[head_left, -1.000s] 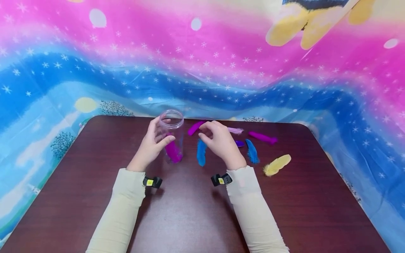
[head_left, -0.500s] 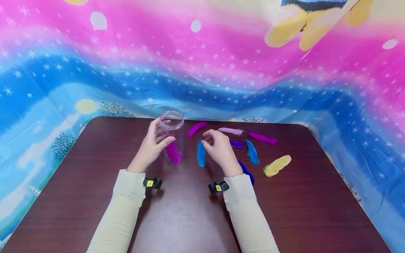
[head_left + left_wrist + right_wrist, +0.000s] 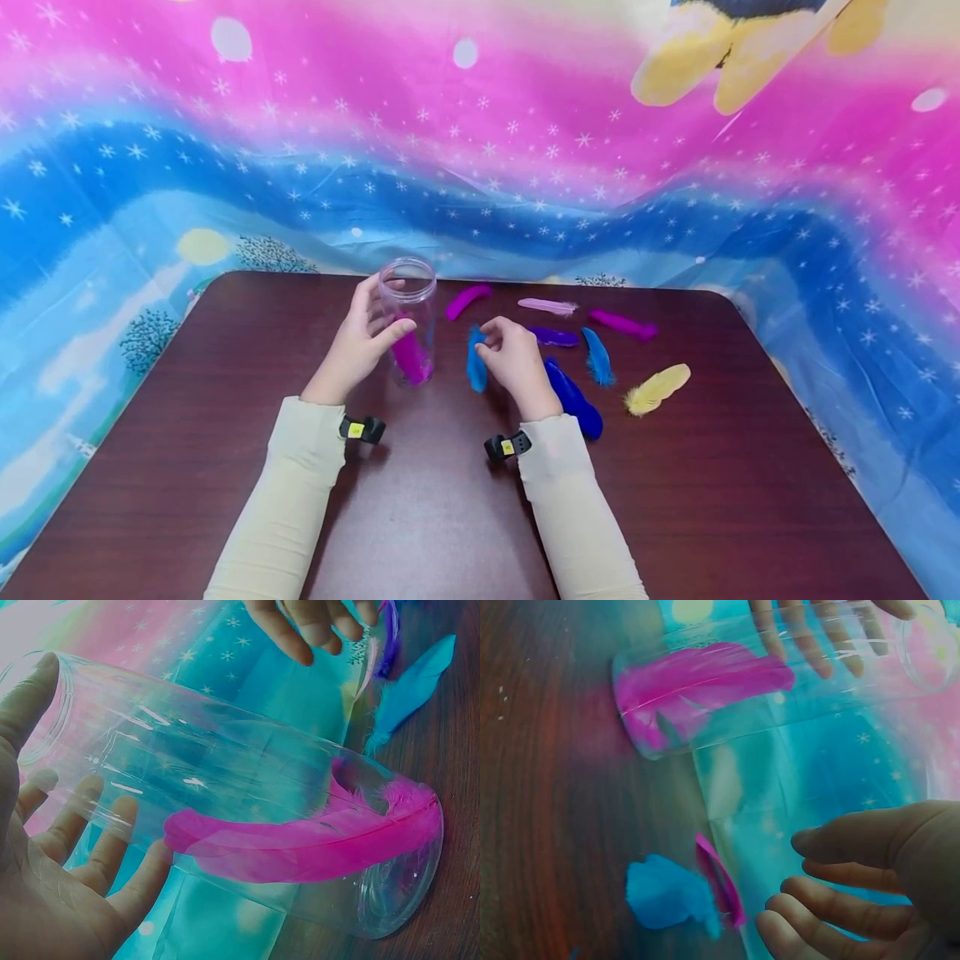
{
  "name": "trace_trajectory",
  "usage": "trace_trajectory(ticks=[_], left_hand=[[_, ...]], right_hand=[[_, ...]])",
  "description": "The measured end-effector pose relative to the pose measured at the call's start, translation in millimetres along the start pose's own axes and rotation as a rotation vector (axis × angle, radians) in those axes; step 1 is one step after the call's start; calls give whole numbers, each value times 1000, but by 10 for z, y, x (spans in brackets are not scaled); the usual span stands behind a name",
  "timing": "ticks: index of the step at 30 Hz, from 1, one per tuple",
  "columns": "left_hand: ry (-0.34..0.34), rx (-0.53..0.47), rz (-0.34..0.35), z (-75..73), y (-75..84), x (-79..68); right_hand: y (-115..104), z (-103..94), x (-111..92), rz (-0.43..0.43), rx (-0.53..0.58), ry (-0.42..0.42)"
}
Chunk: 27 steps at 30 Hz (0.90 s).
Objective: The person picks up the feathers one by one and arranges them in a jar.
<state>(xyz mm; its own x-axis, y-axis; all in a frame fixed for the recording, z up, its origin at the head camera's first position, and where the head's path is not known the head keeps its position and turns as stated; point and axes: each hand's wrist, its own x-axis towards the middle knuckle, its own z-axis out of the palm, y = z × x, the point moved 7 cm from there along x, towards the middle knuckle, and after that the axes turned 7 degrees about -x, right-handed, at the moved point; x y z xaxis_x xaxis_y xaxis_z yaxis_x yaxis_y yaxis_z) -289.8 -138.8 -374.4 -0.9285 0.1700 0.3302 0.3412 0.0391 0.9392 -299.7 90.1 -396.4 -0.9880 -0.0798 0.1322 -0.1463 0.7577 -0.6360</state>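
A clear, lidless plastic jar stands upright on the table, a magenta feather leaning inside it. My left hand holds the jar, its thumb on the near side and the fingers round the back. In the left wrist view, the magenta feather lies along the wall near the jar's bottom. My right hand hovers just right of a bright blue feather, fingers loosely bent. The right wrist view shows a gap between its thumb and fingers, nothing in it, and the blue feather below.
Right of the jar lie magenta feathers, a pale pink feather and a purple feather. Nearer are a dark blue feather and a yellow feather. A patterned cloth hangs behind the dark wooden table.
My right hand has come nearer to me and lower, uncovering the back magenta, pale pink, purple and dark blue feathers. My left hand stays on the jar.
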Motion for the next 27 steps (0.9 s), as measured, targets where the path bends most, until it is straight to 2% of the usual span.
trace_trajectory(ticks=[8,15,23,27], left_hand=[[0,6,10,-4,-2,20],[1,2,4,-7,7,11],[-3,3,-5,-6,8,-2],[-4,9,-7,-3,7,1]], right_hand=[[119,64,12,81,-30,-22],[196,115,-21,200,-31,-57],[266,171,-28,234,-44,-62],[319,201,-29,259,-15,-53]])
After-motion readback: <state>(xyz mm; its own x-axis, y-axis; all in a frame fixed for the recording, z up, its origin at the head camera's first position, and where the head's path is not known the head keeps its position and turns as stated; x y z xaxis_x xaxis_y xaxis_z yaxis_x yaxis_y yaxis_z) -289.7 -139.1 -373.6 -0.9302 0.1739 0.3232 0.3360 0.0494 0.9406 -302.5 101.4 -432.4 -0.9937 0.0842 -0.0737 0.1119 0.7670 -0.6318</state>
